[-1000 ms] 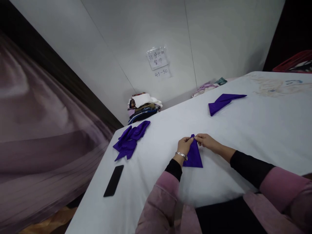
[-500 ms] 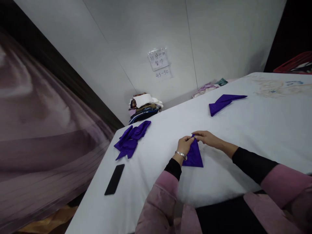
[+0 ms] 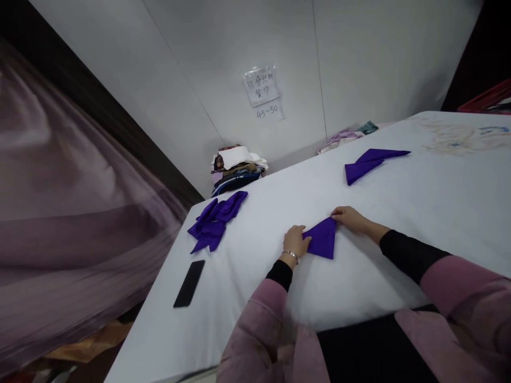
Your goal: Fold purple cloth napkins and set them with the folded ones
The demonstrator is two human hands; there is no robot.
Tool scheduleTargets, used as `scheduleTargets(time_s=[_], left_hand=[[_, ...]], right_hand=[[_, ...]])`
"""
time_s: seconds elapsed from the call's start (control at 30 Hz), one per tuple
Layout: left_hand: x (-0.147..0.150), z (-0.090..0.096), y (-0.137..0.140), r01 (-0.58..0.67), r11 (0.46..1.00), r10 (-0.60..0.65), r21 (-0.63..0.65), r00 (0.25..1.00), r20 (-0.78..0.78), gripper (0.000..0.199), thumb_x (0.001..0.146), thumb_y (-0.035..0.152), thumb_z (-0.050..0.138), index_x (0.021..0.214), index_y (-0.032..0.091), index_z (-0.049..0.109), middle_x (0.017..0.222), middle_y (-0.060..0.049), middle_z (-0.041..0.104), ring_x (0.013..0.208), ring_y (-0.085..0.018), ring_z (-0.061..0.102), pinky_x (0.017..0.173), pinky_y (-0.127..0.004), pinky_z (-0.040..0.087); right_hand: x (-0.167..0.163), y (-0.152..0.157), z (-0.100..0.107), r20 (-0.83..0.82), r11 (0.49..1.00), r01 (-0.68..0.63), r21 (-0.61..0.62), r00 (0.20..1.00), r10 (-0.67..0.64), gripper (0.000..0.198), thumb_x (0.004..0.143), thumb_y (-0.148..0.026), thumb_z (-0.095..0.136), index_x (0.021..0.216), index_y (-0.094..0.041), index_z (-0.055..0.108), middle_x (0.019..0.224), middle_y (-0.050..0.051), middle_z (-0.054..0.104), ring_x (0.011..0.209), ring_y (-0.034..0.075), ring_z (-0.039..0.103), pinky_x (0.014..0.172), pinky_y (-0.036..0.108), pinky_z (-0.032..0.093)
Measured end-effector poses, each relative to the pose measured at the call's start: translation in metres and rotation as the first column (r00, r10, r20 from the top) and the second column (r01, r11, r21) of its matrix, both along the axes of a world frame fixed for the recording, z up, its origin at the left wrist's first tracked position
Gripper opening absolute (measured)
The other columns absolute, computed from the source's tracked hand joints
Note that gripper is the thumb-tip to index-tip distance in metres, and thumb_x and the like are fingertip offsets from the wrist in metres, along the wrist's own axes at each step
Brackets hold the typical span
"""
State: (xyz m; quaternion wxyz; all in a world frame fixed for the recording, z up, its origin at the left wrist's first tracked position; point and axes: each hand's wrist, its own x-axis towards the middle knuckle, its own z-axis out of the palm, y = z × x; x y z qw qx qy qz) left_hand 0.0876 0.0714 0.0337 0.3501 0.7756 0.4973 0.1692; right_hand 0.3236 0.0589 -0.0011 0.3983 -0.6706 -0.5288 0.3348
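Note:
A folded purple napkin (image 3: 322, 239) lies on the white-covered table, four-sided and narrower toward its left end. My left hand (image 3: 296, 240), with a silver bracelet at the wrist, grips its left end, thumb on top and fingers curled round the far side. At the upper right corner my right hand (image 3: 348, 218) pinches the cloth between thumb and fingers. Farther back to the right rests another folded purple napkin (image 3: 369, 164), long and pointed. On the left is a loose heap of purple cloth (image 3: 215, 221).
A black flat rectangular object (image 3: 189, 283) lies near the left edge of the white table (image 3: 247, 276). Stacked folded cloths (image 3: 235, 167) stand beyond the far edge, with more fabric (image 3: 343, 138) by the wall. A handwritten sign (image 3: 261, 86) hangs there. Draped fabric (image 3: 80, 213) fills the left.
My hands have moved apart from the napkin's top point, the left one down and left, the right one to the right. The napkin's outline has gone from a triangle to a four-sided shape.

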Motion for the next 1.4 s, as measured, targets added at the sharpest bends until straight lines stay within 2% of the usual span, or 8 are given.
scheduleTargets(time_s=[0.17, 0.4, 0.6, 0.7, 0.83, 0.97, 1.27, 1.4], left_hand=[[0.021, -0.007, -0.04, 0.343, 0.865, -0.267, 0.366, 0.933, -0.241, 0.054, 0.088, 0.042, 0.05, 0.137, 0.025, 0.039, 0.149, -0.008, 0.033, 0.139, -0.026, 0.024, 0.115, -0.052, 0.01], [0.036, -0.022, -0.056, 0.479, 0.831, -0.377, 0.282, 0.859, -0.348, 0.073, 0.084, 0.066, 0.036, 0.145, 0.026, 0.027, 0.153, -0.008, 0.026, 0.142, -0.029, 0.016, 0.114, -0.057, 0.007], [0.037, -0.019, -0.055, 0.485, 0.836, -0.399, 0.257, 0.858, -0.323, 0.074, 0.084, 0.067, 0.036, 0.144, 0.025, 0.028, 0.153, -0.008, 0.025, 0.142, -0.027, 0.016, 0.115, -0.055, 0.008], [0.03, -0.014, -0.049, 0.398, 0.877, -0.333, 0.27, 0.907, -0.257, 0.062, 0.089, 0.056, 0.037, 0.141, 0.024, 0.034, 0.151, -0.008, 0.03, 0.141, -0.026, 0.02, 0.115, -0.05, 0.013], [0.0, -0.01, -0.031, 0.026, 0.944, 0.019, 0.329, 0.991, -0.133, 0.04, 0.091, 0.033, 0.043, 0.128, 0.021, 0.052, 0.139, -0.01, 0.048, 0.131, -0.026, 0.037, 0.111, -0.047, 0.024], [-0.039, -0.015, -0.009, -0.299, 0.947, 0.289, 0.115, 0.953, 0.093, 0.029, 0.083, 0.023, 0.055, 0.111, 0.02, 0.065, 0.106, -0.007, 0.067, 0.107, -0.022, 0.056, 0.1, -0.041, 0.039], [-0.056, -0.023, 0.009, -0.281, 0.96, 0.28, -0.017, 0.947, 0.158, 0.03, 0.081, 0.017, 0.054, 0.109, 0.016, 0.065, 0.08, -0.001, 0.068, 0.067, -0.011, 0.061, 0.07, -0.026, 0.051], [-0.051, -0.022, 0.003, -0.223, 0.973, 0.218, 0.063, 0.973, 0.081, 0.024, 0.08, 0.013, 0.055, 0.097, 0.021, 0.069, 0.088, -0.002, 0.068, 0.078, -0.014, 0.06, 0.081, -0.029, 0.048]], right_hand=[[0.007, -0.002, -0.005, 0.168, 0.999, -0.002, 0.042, 0.986, -0.005, 0.014, 0.07, -0.026, 0.059, 0.08, -0.02, 0.067, 0.075, 0.003, 0.067, 0.073, 0.019, 0.058, 0.068, 0.03, 0.041], [0.009, -0.011, -0.016, 0.512, 0.993, -0.044, 0.106, 0.859, -0.016, 0.022, 0.08, -0.029, 0.05, 0.092, -0.02, 0.066, 0.094, 0.007, 0.067, 0.083, 0.02, 0.059, 0.072, 0.031, 0.043], [0.009, -0.014, -0.02, 0.594, 0.99, -0.073, 0.12, 0.804, -0.013, 0.025, 0.085, -0.031, 0.044, 0.094, -0.021, 0.065, 0.098, 0.008, 0.065, 0.092, 0.022, 0.057, 0.073, 0.032, 0.043], [0.01, -0.014, -0.02, 0.583, 0.989, -0.088, 0.117, 0.813, 0.004, 0.025, 0.085, -0.031, 0.043, 0.091, -0.021, 0.064, 0.095, 0.007, 0.064, 0.089, 0.021, 0.057, 0.071, 0.032, 0.042], [0.012, -0.015, -0.02, 0.558, 0.989, -0.091, 0.119, 0.83, 0.009, 0.021, 0.083, -0.031, 0.044, 0.087, -0.022, 0.063, 0.091, 0.005, 0.064, 0.083, 0.019, 0.057, 0.067, 0.031, 0.041], [0.011, -0.016, -0.021, 0.527, 0.988, -0.074, 0.135, 0.85, -0.008, 0.02, 0.082, -0.031, 0.045, 0.085, -0.023, 0.064, 0.089, 0.004, 0.065, 0.079, 0.019, 0.057, 0.065, 0.03, 0.04], [0.012, -0.013, -0.019, 0.531, 0.988, -0.054, 0.145, 0.847, -0.032, 0.02, 0.083, -0.029, 0.045, 0.084, -0.023, 0.064, 0.088, 0.004, 0.066, 0.079, 0.019, 0.057, 0.068, 0.03, 0.041], [0.016, -0.009, -0.015, 0.55, 0.987, -0.063, 0.147, 0.835, -0.029, 0.021, 0.084, -0.028, 0.044, 0.084, -0.022, 0.065, 0.089, 0.006, 0.066, 0.081, 0.019, 0.058, 0.069, 0.03, 0.041]])
